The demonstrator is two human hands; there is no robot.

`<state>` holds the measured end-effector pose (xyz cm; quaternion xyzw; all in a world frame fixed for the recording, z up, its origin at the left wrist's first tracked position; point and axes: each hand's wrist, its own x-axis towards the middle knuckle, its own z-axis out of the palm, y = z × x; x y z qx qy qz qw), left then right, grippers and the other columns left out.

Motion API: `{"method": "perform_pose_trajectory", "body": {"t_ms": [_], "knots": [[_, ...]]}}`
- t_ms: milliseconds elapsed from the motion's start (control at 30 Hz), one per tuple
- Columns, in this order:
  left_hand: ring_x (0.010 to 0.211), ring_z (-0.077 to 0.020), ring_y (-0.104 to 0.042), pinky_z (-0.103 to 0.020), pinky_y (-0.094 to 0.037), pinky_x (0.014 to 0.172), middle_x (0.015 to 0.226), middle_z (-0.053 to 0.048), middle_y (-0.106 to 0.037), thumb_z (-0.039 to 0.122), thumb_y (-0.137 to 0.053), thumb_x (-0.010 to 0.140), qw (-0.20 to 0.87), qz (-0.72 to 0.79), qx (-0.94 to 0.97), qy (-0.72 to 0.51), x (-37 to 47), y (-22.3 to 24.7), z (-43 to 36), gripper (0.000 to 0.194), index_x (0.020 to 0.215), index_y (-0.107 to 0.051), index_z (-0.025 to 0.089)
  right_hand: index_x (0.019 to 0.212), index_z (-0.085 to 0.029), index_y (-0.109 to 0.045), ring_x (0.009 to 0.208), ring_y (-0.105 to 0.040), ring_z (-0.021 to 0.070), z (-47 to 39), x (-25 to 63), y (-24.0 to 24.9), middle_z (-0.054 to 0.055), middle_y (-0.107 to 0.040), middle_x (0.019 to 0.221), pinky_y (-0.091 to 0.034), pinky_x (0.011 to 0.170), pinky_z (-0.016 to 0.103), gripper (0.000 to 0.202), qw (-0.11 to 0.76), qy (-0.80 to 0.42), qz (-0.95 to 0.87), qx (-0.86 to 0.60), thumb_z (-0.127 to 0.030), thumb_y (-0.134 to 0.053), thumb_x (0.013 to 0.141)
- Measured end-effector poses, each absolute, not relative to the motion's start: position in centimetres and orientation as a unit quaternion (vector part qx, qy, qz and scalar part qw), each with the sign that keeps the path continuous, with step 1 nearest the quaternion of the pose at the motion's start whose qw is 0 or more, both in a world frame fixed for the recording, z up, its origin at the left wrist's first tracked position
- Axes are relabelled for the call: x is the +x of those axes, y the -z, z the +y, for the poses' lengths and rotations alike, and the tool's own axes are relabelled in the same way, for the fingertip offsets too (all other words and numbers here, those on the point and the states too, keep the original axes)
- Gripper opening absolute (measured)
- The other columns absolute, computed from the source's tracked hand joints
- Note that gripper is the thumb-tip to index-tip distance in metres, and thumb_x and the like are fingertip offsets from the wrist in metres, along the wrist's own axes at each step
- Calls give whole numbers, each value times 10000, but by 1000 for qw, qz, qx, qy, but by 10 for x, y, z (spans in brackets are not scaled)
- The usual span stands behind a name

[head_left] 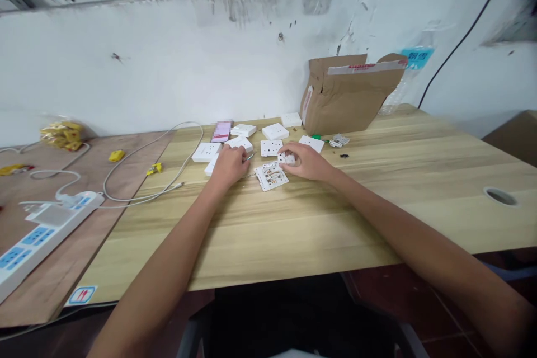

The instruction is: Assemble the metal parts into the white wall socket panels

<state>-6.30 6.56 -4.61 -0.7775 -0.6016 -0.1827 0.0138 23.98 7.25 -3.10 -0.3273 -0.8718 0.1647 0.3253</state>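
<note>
My left hand (232, 164) is curled low over the table beside white socket panels (207, 151). From its fingers a thin, pointed metal tool (250, 156) sticks out to the right; the rest of it is hidden. My right hand (308, 161) pinches a small white plastic socket part (287, 159). Just below that part lies an opened socket panel (272, 177), back side up, with metal contacts showing inside. Another white socket panel (271, 148) lies right behind it, with its holes facing up.
More white panels (275, 131) lie toward the wall, near a purple-and-white packet (222, 131). A cardboard box (346, 98) stands at the back right, with a green-handled tool (316, 137) before it. On the left are a power strip (46, 235), a white cable (146, 199) and yellow parts (62, 135).
</note>
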Motion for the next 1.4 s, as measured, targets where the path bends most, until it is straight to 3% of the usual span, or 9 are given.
{"method": "perform_pose_trajectory", "body": {"t_ms": [133, 233, 367, 567, 767, 900, 1100, 1233, 1400], "knots": [[994, -390, -635, -585, -496, 1026, 845, -172, -748, 247, -649, 927, 31, -580, -792, 191, -62, 48, 66, 176, 771, -730, 242, 1340, -259, -743, 1265, -703, 378, 84, 255, 36, 134, -780, 1341, -573, 1077, 555, 396, 247, -111, -900, -342, -299, -739, 946], [990, -404, -629, -603, -497, 1029, 783, -170, -715, 249, -663, 910, 15, -568, -793, 218, -63, 49, 68, 225, 688, -697, 254, 1398, -256, -724, 1308, -677, 390, 82, 255, 35, 140, -759, 1379, -559, 1115, 583, 451, 245, -114, -906, -326, -269, -715, 948], [1012, -391, -626, -601, -487, 1068, 868, -166, -749, 256, -687, 901, -39, -565, -778, 273, -64, 48, 70, 139, 781, -757, 245, 1407, -263, -721, 1308, -653, 383, 73, 247, 26, 137, -741, 1350, -528, 1132, 581, 415, 275, -117, -908, -293, -355, -724, 1002], [1010, -372, -643, -555, -505, 1033, 966, -155, -768, 213, -662, 903, -18, -589, -767, 254, -62, 43, 67, 110, 837, -749, 232, 1530, -285, -668, 1335, -612, 398, 64, 236, 29, 140, -708, 1434, -507, 1149, 597, 693, 221, -125, -936, -242, -585, -857, 935], [1058, -382, -661, -488, -519, 935, 1034, -172, -729, 231, -606, 975, 27, -607, -744, 279, -66, 25, 63, 87, 898, -649, 231, 1645, -334, -575, 1459, -562, 396, 62, 232, 35, 121, -661, 1579, -469, 1223, 597, 805, 215, -129, -940, -231, -588, -863, 937], [916, -356, -695, -428, -493, 813, 962, -131, -754, 231, -610, 989, -17, -647, -716, 261, -69, 17, 60, 21, 988, -620, 249, 1701, -353, -503, 1495, -543, 394, 62, 226, 39, 123, -628, 1624, -467, 1235, 610, 848, 208, -139, -939, -234, -586, -840, 958], [927, -312, -719, -391, -494, 809, 1013, -80, -802, 256, -554, 1012, -112, -615, -710, 324, -62, 15, 58, 122, 1057, -668, 261, 1667, -312, -566, 1376, -592, 406, 63, 222, 40, 150, -691, 1420, -519, 1174, 601, 925, 215, -150, -931, -253, -580, -924, 858], [841, -267, -675, -379, -505, 801, 909, -45, -773, 299, -550, 998, -163, -561, -745, 322, -56, 12, 55, 168, 992, -711, 250, 1500, -310, -726, 1227, -639, 390, 63, 224, 38, 125, -704, 1247, -569, 1070, 576, 785, 200, -157, -930, -264, -577, -963, 801], [820, -248, -662, -388, -521, 823, 869, -36, -758, 299, -555, 950, -198, -539, -755, 315, -54, 6, 50, 196, 983, -742, 250, 1395, -295, -733, 1301, -618, 400, 60, 224, 36, 121, -699, 1309, -551, 1099, 573, 725, 204, -171, -925, -271, -577, -989, 777]]}}
